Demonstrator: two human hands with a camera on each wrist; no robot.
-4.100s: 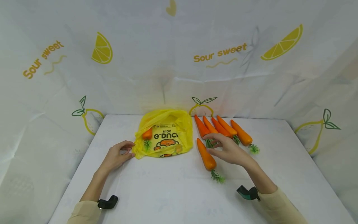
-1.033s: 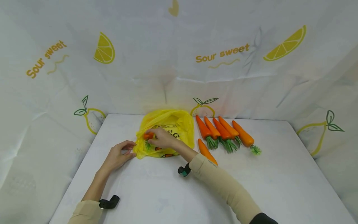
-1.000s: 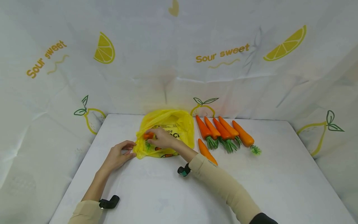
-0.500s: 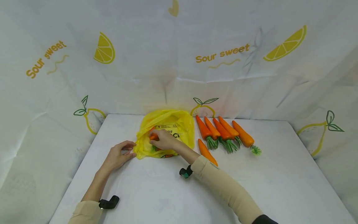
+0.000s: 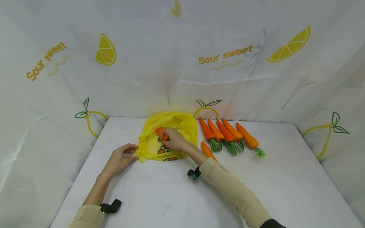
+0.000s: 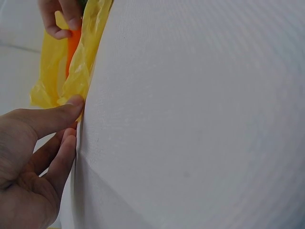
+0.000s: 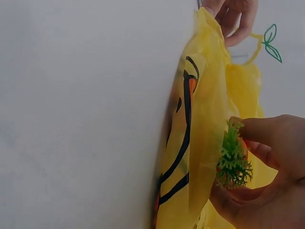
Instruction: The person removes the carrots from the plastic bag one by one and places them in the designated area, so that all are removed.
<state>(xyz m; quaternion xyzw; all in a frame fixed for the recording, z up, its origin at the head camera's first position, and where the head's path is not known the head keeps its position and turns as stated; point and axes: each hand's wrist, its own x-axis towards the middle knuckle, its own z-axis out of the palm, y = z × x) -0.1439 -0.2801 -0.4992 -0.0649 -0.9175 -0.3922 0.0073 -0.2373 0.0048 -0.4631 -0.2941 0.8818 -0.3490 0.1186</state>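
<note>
A yellow plastic bag with printed cartoon lettering lies with its mouth towards me. At its left edge my left hand pinches the plastic between thumb and fingers, plain in the left wrist view where the bag meets the thumb. My right hand is inside the mouth and grips a toy carrot near its leafy end. In the right wrist view the carrot's green leaves stick out between thumb and fingers. Much of the carrot is hidden by the hand.
Several more orange carrots with green tops lie in a row right of the bag. A single carrot lies nearer, partly covered by my right sleeve. A white printed cloth hangs behind the white table.
My right hand came from the carrots on the right into the bag and took hold of the carrot there. Lately it has drawn that carrot rightward, away from the bag's left side. My left hand stays put.
</note>
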